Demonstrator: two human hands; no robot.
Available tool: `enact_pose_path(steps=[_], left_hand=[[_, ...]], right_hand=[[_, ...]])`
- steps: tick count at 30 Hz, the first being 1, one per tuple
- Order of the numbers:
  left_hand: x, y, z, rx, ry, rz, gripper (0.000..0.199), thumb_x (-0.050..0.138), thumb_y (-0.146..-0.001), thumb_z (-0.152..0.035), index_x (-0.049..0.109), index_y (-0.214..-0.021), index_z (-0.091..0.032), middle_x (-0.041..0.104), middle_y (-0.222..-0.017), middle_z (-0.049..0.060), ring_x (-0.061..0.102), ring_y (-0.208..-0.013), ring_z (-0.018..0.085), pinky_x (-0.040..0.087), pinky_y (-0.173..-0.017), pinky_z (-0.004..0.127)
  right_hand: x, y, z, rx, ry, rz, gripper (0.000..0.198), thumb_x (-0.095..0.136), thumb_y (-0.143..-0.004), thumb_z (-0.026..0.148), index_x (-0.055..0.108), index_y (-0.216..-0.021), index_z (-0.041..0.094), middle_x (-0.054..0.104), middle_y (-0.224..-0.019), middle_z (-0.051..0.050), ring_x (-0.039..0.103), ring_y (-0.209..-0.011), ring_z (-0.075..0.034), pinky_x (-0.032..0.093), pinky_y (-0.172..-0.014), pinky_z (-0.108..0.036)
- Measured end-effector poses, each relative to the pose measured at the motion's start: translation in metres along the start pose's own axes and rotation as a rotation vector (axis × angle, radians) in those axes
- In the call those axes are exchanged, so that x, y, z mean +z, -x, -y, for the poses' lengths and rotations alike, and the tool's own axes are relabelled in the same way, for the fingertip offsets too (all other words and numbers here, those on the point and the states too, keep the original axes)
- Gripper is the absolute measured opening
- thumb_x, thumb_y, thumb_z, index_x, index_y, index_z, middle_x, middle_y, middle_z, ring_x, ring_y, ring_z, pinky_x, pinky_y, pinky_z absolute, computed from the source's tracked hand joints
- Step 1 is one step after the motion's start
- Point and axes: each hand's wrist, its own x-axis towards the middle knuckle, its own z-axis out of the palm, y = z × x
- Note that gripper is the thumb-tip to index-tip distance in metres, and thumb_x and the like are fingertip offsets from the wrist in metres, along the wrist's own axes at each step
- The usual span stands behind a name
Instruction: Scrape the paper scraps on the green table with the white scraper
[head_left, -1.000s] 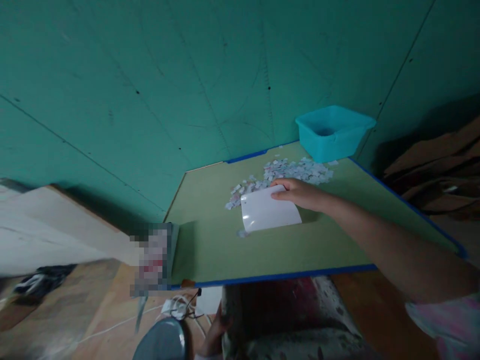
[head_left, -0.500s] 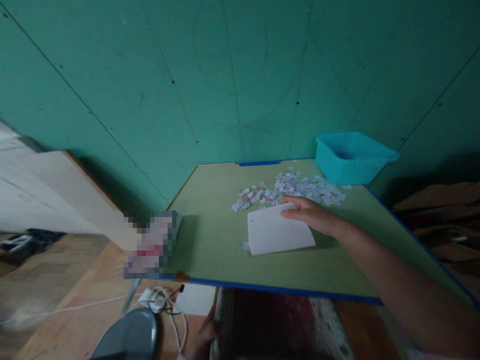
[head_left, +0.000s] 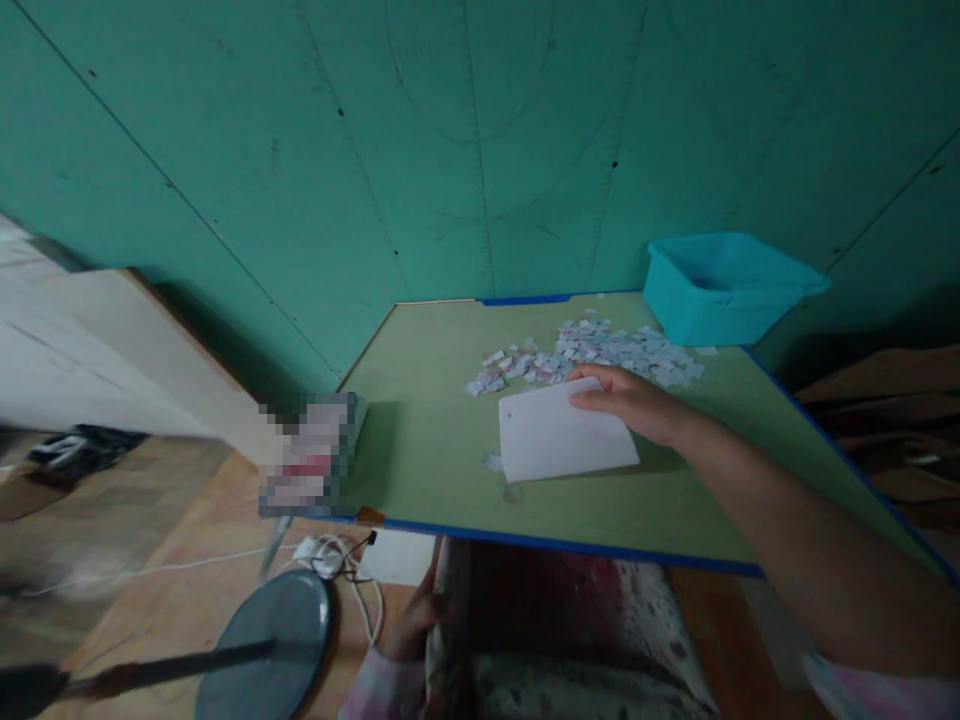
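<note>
Had the left hand (head_left: 421,622) beside a stained object (head_left: 585,605); could not tell its grip. Pinched a tilted white card (head_left: 562,440) in the right hand (head_left: 628,400) over the table (head_left: 427,440), just short of paper scraps (head_left: 604,345); saw a turquoise bin (head_left: 720,312) beyond.

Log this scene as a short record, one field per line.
Right hand: pinches a white card, thumb on its face
Left hand: below the table, at the edge of a spotted sack-like thing; grip unclear
Card: small hole near one upper corner
Paper bits: scattered heap behind the card
Tub: blue, at the table's far right corner
Table: greenish top, blue tape along the near edge
Wall: green, behind the table
</note>
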Motion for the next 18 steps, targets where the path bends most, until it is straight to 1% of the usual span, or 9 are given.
enact_pose_path(steps=[2,4,5,8,10,12,14,16,18], left_hand=[[0.003,0.002,-0.002,0.017,-0.018,0.001,0.038,0.073,-0.042,-0.009,0.072,-0.076,-0.026,0.068,-0.052,-0.005,0.064,-0.061,0.019,0.047,-0.062,0.028],[0.003,0.003,-0.004,-0.005,-0.021,0.010,0.036,0.073,-0.039,-0.006,0.072,-0.069,-0.026,0.064,-0.045,-0.006,0.060,-0.052,0.017,0.045,-0.057,0.026],[0.003,0.003,-0.005,-0.012,-0.018,0.015,0.038,0.073,-0.037,-0.004,0.072,-0.068,-0.026,0.063,-0.044,-0.006,0.059,-0.050,0.016,0.045,-0.055,0.026],[0.004,0.004,-0.006,-0.020,0.001,0.011,0.042,0.071,-0.040,-0.005,0.072,-0.076,-0.026,0.063,-0.045,-0.006,0.060,-0.057,0.017,0.044,-0.057,0.025],[0.006,0.006,-0.007,-0.027,0.005,0.004,0.041,0.068,-0.043,-0.002,0.072,-0.078,-0.024,0.064,-0.048,-0.005,0.061,-0.061,0.017,0.044,-0.058,0.025],[0.010,0.009,-0.008,-0.033,0.009,0.004,0.038,0.066,-0.044,0.002,0.071,-0.072,-0.022,0.064,-0.048,-0.005,0.061,-0.057,0.016,0.044,-0.055,0.023],[0.014,0.013,-0.010,-0.026,0.022,0.010,0.035,0.067,-0.045,0.002,0.072,-0.069,-0.022,0.064,-0.048,-0.005,0.060,-0.053,0.014,0.044,-0.053,0.023],[0.019,0.018,-0.011,-0.012,0.041,0.014,0.037,0.068,-0.047,-0.001,0.072,-0.078,-0.021,0.068,-0.054,-0.003,0.063,-0.058,0.016,0.046,-0.057,0.024],[0.024,0.021,-0.013,-0.002,0.059,0.018,0.048,0.067,-0.049,-0.002,0.070,-0.093,-0.020,0.072,-0.066,0.001,0.066,-0.071,0.022,0.049,-0.065,0.030]], right_hand=[[0.000,0.000,0.001,0.004,0.024,-0.003,0.024,0.058,-0.068,0.034,0.051,-0.086,0.021,0.055,-0.064,0.002,0.050,-0.050,-0.010,0.033,-0.046,-0.023],[-0.001,0.001,0.002,0.022,0.033,0.014,0.025,0.059,-0.066,0.033,0.051,-0.086,0.020,0.055,-0.063,0.001,0.049,-0.049,-0.010,0.032,-0.045,-0.023],[-0.002,0.002,0.002,0.029,0.017,0.020,0.025,0.059,-0.066,0.033,0.051,-0.086,0.020,0.055,-0.063,0.001,0.049,-0.048,-0.010,0.031,-0.044,-0.023],[-0.005,0.002,0.002,0.024,-0.053,-0.004,0.025,0.058,-0.066,0.033,0.050,-0.086,0.020,0.054,-0.062,0.002,0.048,-0.048,-0.009,0.032,-0.044,-0.022],[-0.005,0.001,0.001,0.009,-0.042,-0.019,0.025,0.059,-0.067,0.034,0.049,-0.086,0.020,0.054,-0.063,0.002,0.048,-0.049,-0.009,0.033,-0.045,-0.022],[-0.004,0.001,0.001,-0.002,0.015,0.027,0.024,0.059,-0.068,0.034,0.049,-0.085,0.019,0.054,-0.065,0.002,0.049,-0.052,-0.009,0.033,-0.046,-0.021],[-0.002,0.001,0.001,-0.013,0.073,0.113,0.022,0.057,-0.070,0.035,0.049,-0.083,0.019,0.055,-0.066,0.002,0.050,-0.054,-0.009,0.033,-0.047,-0.021],[-0.001,0.002,0.003,-0.024,0.108,0.153,0.021,0.057,-0.071,0.035,0.049,-0.082,0.018,0.054,-0.066,0.002,0.049,-0.054,-0.009,0.032,-0.047,-0.021],[-0.002,0.003,0.004,-0.030,0.097,0.116,0.022,0.057,-0.070,0.035,0.049,-0.083,0.019,0.053,-0.066,0.002,0.048,-0.054,-0.009,0.032,-0.047,-0.021]])
